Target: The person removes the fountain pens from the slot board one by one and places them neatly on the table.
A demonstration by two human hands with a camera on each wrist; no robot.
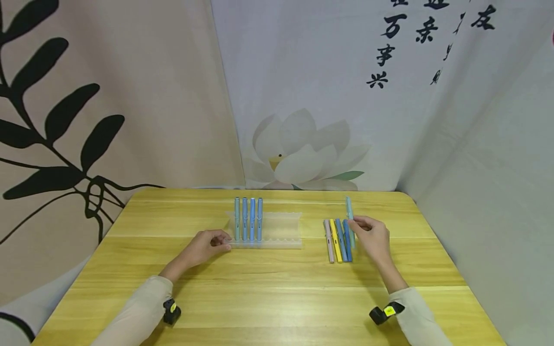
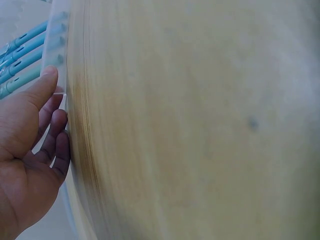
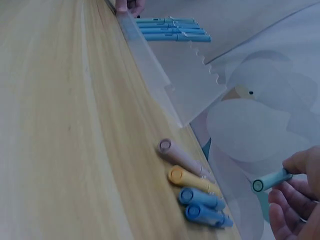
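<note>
A translucent pen rack stands mid-table with several blue and teal pens upright in its left slots. My left hand holds the rack's front left corner; in the left wrist view its thumb lies on the rack's edge beside the pens. My right hand pinches a light teal pen, lifted off the table, its end pointing out. Left of that hand lie a pink pen, a yellow pen and two blue pens side by side.
The yellow wooden table has bare wood in front of the rack and the pens. Printed cloth backdrops hang close behind the far edge and along the right side.
</note>
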